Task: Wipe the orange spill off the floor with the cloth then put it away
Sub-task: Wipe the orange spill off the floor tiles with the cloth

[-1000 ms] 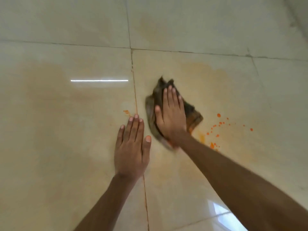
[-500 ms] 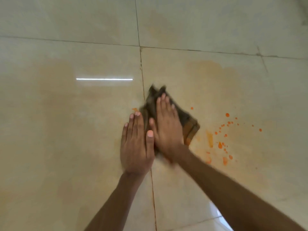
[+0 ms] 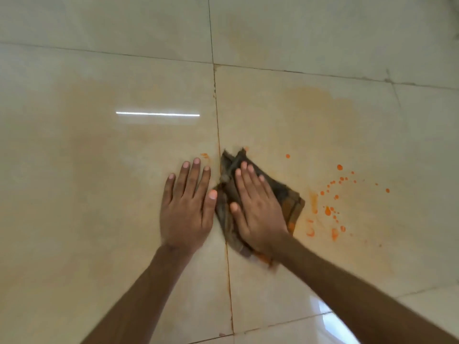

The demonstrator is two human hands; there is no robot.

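The dark brown crumpled cloth (image 3: 283, 194) lies on the glossy beige tiled floor (image 3: 99, 170), beside the orange droplets (image 3: 332, 194). The right hand (image 3: 258, 209) presses it flat, fingers straight and a little apart. The left hand (image 3: 187, 204) rests flat on the tile, fingers straight. The cloth looks soft, light and probably damp; it should slide easily, and a pinch on its bunched folds would lift it.

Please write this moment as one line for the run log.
phase: wipe | right hand: flat on cloth | left hand: flat on floor | spill: drops lie right of cloth
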